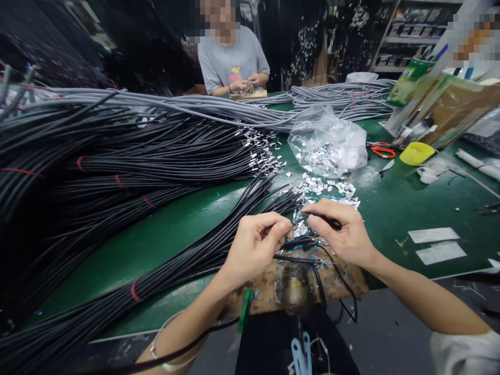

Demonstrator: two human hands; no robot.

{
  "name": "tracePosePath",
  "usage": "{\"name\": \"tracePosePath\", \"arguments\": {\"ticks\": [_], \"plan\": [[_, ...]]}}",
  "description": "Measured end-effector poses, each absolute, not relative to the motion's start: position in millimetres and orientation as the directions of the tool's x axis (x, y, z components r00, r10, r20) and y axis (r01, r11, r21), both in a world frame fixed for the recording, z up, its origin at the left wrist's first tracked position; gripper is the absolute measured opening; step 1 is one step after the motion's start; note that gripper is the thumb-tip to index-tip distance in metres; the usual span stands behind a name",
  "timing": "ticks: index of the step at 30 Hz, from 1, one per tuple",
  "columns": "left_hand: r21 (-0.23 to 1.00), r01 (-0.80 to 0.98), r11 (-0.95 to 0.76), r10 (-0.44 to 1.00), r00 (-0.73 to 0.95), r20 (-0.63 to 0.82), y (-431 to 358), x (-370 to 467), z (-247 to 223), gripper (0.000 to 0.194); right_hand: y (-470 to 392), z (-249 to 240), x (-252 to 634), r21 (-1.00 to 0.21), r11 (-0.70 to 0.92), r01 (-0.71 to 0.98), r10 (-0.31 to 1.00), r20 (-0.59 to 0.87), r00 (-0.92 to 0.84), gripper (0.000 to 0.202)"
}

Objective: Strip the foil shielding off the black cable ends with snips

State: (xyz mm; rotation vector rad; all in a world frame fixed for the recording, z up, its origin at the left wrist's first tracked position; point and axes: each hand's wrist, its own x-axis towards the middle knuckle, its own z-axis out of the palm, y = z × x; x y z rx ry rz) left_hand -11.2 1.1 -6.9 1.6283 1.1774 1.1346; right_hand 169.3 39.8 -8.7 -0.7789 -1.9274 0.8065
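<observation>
My left hand is closed in a pinch, with the dark end of a black cable at its fingertips. Opposite it, my right hand is closed around a slim dark object, mostly covered by the palm and fingers; its kind cannot be made out. The fingertips of both hands nearly meet. Below them, more black cables with stripped ends lie over a worn wooden board. A bundle of black cables, tied with a red band, runs in from the left beside my left hand.
Larger bundles of black cables fill the left side, with grey cables behind. Foil scraps, a plastic bag, orange-handled scissors and a yellow cup-like piece lie right. A co-worker sits opposite.
</observation>
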Motion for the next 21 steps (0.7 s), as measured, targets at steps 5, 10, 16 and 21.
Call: {"name": "tracePosePath", "arguments": {"ticks": [5, 10, 16, 21], "plan": [[0.779, 0.466, -0.419, 0.906, 0.162, 0.390, 0, -5, -11, 0.018, 41, -6, 168, -0.783, 0.594, 0.185, 0.774, 0.493, -0.396, 0.015], [0.762, 0.495, -0.417, 0.906, 0.155, 0.395, 2, -3, -12, 0.015, 45, -10, 168, -0.784, 0.580, 0.220, 0.782, 0.461, -0.419, 0.019], [0.673, 0.528, -0.518, 0.837, 0.150, 0.526, 4, -6, -17, 0.016, 46, -15, 164, -0.989, 0.148, 0.012, 0.764, 0.106, -0.637, 0.030], [0.709, 0.540, -0.454, 0.878, 0.137, 0.458, 3, -2, -18, 0.015, 40, -18, 162, -0.779, 0.580, 0.237, 0.756, 0.406, -0.514, 0.009]]}}
